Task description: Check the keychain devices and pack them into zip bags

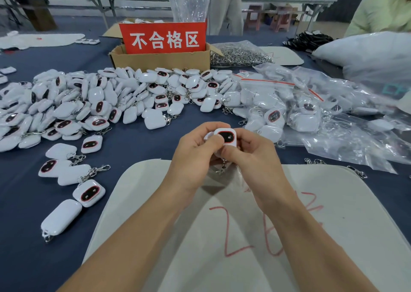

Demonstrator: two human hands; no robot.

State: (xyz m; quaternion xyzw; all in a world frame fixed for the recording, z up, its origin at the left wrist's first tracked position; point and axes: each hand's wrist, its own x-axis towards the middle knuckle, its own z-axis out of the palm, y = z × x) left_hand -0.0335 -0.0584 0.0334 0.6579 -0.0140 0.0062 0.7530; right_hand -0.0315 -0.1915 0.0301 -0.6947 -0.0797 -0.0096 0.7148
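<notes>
Centrally, both hands pinch glossy rounded white keychain device (225, 138).

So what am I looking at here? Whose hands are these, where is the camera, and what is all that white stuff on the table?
No machine here: these are a person's two bare hands, filmed by one camera worn on that person's head, looking forward and down. The left hand and right hand together hold one small white keychain device, dark screen up, its clasp hanging below. On the blue table a big pile of the same devices lies to the left; on the right are devices already in clear zip bags. Behind stands a cardboard box with a red sign, and beside it a heap of metal clasps. Under the arms lies a white mat with red writing.
</notes>
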